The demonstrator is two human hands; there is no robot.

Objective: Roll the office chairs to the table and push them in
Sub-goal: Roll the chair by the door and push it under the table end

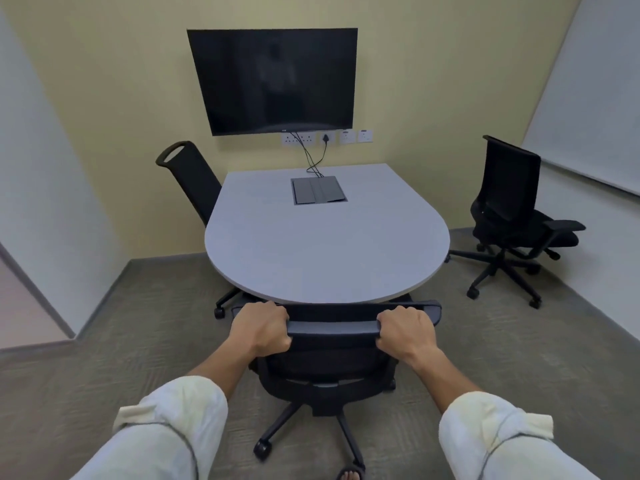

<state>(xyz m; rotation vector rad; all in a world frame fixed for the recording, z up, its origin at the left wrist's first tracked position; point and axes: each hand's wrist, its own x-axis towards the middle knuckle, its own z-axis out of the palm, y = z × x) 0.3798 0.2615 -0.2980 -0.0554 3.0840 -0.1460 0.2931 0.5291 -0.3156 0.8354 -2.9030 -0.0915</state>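
The left hand (264, 328) and the right hand (406, 331) each curl fingers over the top bar of the black mesh-backed office chair (325, 362) at the near end, thumbs tucked beneath, gripping it firmly at either corner. Its seat is already under the rounded near edge of the pale grey D-shaped counter (325, 251), and the backrest top sits just beside that rim.

The main risk, as I judge it, is the knuckles being pinched between bar and counter edge if the push goes further with the hands where they are. The armrests, visible just past the hands, could also catch the underside or rim and jar the counter. A caster may drag on the grey carpet and swing the chair off line.

A second black chair with a loop handle (188, 174) stands tucked in at the left side. A third black chair with armrests (512, 216) stands well apart at the right, near the wall, with open carpet between it and the counter for rolling. A dark wall-mounted screen (273, 81) hangs beyond, its cables dropping to the counter.
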